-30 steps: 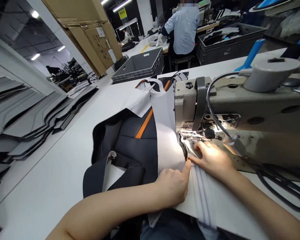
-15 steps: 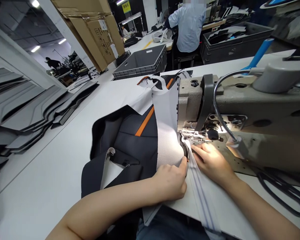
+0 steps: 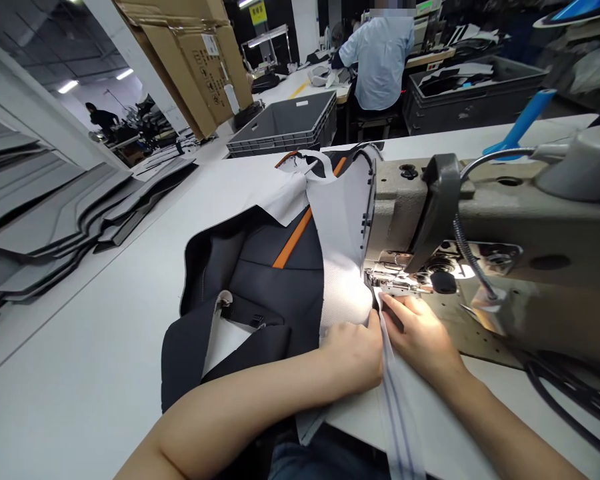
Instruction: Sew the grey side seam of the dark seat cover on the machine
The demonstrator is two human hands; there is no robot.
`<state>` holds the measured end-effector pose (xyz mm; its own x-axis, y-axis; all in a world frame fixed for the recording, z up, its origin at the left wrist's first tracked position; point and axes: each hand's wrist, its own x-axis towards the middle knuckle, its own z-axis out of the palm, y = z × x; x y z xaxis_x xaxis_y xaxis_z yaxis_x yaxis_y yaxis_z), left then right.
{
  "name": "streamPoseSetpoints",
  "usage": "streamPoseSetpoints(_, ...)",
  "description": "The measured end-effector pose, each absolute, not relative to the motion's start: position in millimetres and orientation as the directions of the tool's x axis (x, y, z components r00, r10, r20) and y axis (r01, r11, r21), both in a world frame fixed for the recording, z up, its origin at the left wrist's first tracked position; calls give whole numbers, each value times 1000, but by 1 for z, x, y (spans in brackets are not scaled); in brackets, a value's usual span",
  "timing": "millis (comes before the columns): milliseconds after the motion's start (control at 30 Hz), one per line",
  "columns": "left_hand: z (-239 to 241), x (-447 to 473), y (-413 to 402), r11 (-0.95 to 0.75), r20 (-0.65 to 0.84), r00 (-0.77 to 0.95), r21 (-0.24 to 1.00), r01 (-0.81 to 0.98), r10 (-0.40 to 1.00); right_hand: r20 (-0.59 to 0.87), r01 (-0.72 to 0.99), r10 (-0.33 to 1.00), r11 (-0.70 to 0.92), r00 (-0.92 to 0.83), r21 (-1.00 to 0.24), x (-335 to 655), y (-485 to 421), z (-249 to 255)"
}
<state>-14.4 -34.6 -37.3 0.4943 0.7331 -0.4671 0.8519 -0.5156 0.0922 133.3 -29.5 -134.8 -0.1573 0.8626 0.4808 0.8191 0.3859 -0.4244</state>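
The dark fabric piece (image 3: 300, 300) lies on the white surface (image 3: 105, 347), its pale backing (image 3: 337, 257) running up to the sewing machine (image 3: 510, 207). My curled left hand (image 3: 353, 353) presses near its edge, my right hand (image 3: 425, 340) touches the striped white tape (image 3: 399, 413) alongside; whether either hand's fingers are clamped, I can't tell. Beyond sits a grey crate (image 3: 260, 144).

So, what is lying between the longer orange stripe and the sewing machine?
In the head view: dark fabric, then pale fabric beside the sewing machine.

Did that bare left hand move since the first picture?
Yes: the bare left hand moved forward a little, closer to the grey metal sewing machine's head.
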Motion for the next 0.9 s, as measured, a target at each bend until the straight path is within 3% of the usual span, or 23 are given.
streamPoseSetpoints(233, -40, -8, -25, -468, -466, 475, 140, 873, 747, 450, 779, 864, 437, -225, -449, 129, -30, -129)
streamPoseSetpoints(400, -46, -11, -24, -494, -366, 517, 161, 854, 774, 431, 824, 869, 421, -245, -379, 135, -26, -132)
streamPoseSetpoints(567, -53, -19, -31, -588, -239, 594, 103, 802, 768, 435, 812, 854, 456, -284, -364, 137, -28, -135)
streamPoseSetpoints(767, -58, -12, -21, -576, -172, 577, 61, 815, 798, 433, 807, 883, 386, -182, -448, 139, -27, -137)
streamPoseSetpoints(900, -49, -44, -34, -678, -144, 677, 45, 733, 722, 416, 828, 902, 317, -113, -463, 145, -27, -133)
